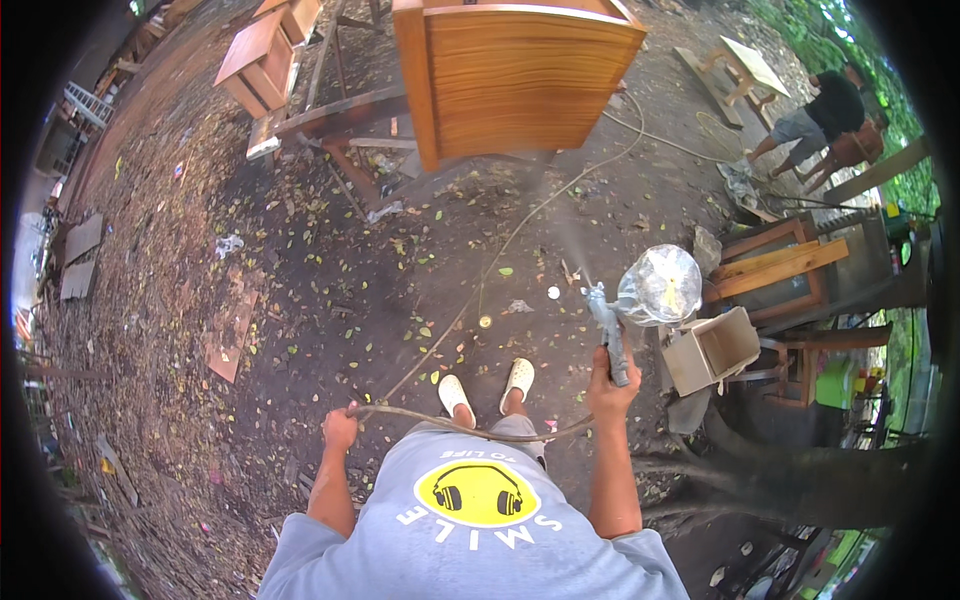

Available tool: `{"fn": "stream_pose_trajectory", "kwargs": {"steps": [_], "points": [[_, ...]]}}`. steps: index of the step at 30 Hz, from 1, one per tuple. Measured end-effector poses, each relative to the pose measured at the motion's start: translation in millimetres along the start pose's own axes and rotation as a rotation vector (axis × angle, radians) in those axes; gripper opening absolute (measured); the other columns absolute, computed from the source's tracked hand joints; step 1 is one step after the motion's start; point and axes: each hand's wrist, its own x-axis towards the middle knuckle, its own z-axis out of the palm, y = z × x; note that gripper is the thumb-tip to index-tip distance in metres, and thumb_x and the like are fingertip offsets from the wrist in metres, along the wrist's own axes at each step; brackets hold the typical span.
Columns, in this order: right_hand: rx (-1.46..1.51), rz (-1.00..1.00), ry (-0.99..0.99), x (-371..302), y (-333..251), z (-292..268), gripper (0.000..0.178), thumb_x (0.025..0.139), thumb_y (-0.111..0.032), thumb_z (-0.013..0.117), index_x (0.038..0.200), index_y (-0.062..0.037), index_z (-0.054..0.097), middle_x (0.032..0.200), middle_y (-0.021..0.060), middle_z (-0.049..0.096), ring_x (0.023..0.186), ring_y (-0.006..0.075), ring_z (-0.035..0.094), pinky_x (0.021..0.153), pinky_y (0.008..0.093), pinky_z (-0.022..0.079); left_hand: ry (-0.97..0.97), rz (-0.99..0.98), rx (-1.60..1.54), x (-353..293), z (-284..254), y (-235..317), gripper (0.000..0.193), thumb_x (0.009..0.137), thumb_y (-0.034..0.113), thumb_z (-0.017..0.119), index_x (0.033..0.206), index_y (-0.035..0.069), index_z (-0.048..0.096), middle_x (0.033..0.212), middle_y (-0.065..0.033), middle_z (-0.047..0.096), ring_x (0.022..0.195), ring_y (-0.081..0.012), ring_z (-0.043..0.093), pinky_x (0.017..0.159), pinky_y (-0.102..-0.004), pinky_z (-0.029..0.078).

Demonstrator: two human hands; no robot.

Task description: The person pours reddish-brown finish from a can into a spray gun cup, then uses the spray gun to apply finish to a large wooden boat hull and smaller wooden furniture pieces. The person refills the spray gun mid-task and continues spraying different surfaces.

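Observation:
My right hand point(611, 392) is closed around the handle of a grey spray gun point(608, 325), held up in front of me on the right. A clear, shiny cup point(668, 286) sits beside the gun's head. Pale mist leaves the nozzle toward a glossy orange-brown wooden cabinet point(525, 85) ahead, which rests on a low support. In my left hand point(341, 427), fingers closed, is a thin air hose point(480, 433). It sags across my waist to my right hand, and a further length runs from my left hand over the ground past the cabinet's right side.
Wooden furniture pieces point(258, 62) stand at the far left near a timber trestle point(345, 115). On the right are an open cardboard box point(712, 350), wooden boards point(785, 270) and a tree trunk point(790, 485). Two people point(830, 120) stand far right by a small wooden table point(752, 68). Leaves litter the dirt ground.

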Motion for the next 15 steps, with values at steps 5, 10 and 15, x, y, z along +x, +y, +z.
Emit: {"fn": "stream_pose_trajectory", "kwargs": {"steps": [5,10,15], "points": [[-0.044,0.078,0.197,-2,39,-17,0.035,0.095,-0.008,0.063,0.126,0.006,0.055,0.082,0.0063,0.065,0.063,0.0077,0.051,0.059,0.0248,0.044,-0.04,0.077,0.03,1,1,15,0.053,0.098,0.048,0.049,0.09,0.002,0.073,0.09,-0.0274,0.067,0.093,-0.0483,0.062,0.082,-0.0547,0.047],[0.022,0.061,0.248,4,53,-15,0.017,0.096,-0.014,0.063,0.089,0.0007,0.06,0.063,-0.0043,0.052,0.053,0.0034,0.044,0.048,0.0222,0.033,-0.034,0.075,0.028,-1,-14,29,0.054,0.098,0.05,0.048,0.092,0.002,0.073,0.09,-0.0275,0.067,0.094,-0.0479,0.062,0.083,-0.0546,0.047],[0.066,-0.031,-0.095,9,31,-13,0.041,0.089,-0.002,0.067,0.128,0.0071,0.058,0.093,0.0105,0.072,0.07,0.0084,0.061,0.065,0.0233,0.049,-0.017,0.042,0.018,-2,-11,29,0.054,0.098,0.05,0.047,0.092,0.003,0.073,0.09,-0.0275,0.067,0.095,-0.0477,0.062,0.084,-0.0542,0.046]]}}
